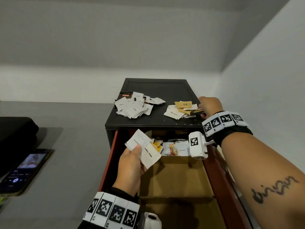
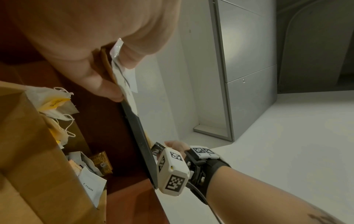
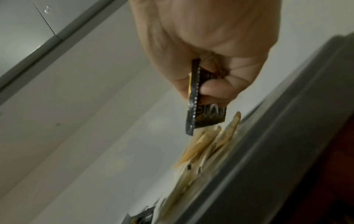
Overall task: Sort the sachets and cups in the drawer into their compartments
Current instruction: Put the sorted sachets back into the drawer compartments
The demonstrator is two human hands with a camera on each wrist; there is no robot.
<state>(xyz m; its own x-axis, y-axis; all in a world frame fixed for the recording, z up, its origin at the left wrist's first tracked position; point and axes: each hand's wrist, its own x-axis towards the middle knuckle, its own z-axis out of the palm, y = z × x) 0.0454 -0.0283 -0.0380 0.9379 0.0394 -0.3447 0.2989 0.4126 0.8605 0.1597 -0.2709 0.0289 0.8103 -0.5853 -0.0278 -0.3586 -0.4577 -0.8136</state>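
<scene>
My left hand (image 1: 132, 164) hovers over the open red drawer (image 1: 108, 162) and pinches white sachets (image 1: 145, 149) marked Cream and White Sugar between thumb and fingers; in the left wrist view these white sachets (image 2: 124, 78) show edge-on. My right hand (image 1: 208, 105) reaches over the black cabinet top (image 1: 173, 122) and pinches a black sachet (image 1: 197, 111) beside a heap of beige and white sachets (image 1: 180, 109). The right wrist view shows that black sachet (image 3: 199, 109) hanging from the fingers. More sachets (image 1: 177, 148) lie at the drawer's back, behind cardboard compartments (image 1: 176, 179).
A larger heap of white and dark sachets (image 1: 136, 105) lies on the left of the cabinet top. A phone (image 1: 24, 169) with a lit screen rests on the grey surface at left, next to a black case (image 1: 16, 131). White walls close in behind and at right.
</scene>
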